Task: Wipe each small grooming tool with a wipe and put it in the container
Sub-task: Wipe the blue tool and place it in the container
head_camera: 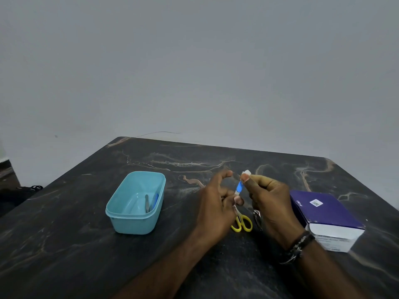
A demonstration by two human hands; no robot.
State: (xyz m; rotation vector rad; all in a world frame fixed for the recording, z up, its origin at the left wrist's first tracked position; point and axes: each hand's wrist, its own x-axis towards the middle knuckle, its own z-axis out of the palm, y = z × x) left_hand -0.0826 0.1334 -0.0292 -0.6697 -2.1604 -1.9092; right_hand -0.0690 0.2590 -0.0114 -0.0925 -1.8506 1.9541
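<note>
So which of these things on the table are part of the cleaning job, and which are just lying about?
Part of the job:
left hand
right hand
blue-and-white tool
white wipe
turquoise container
metal tweezers
yellow-handled scissors
nail clipper

Lying about:
purple box
dark marbled table

A dark marble-patterned table (194, 266) with pale veins filled the lower half of the frame. On it, left of centre, stood a light blue plastic container (135, 221). Small yellow-handled scissors (241, 224) and a metal nail clipper (258, 219) lay near the centre, and a purple-and-white box (326, 214) sat at the right.
</note>
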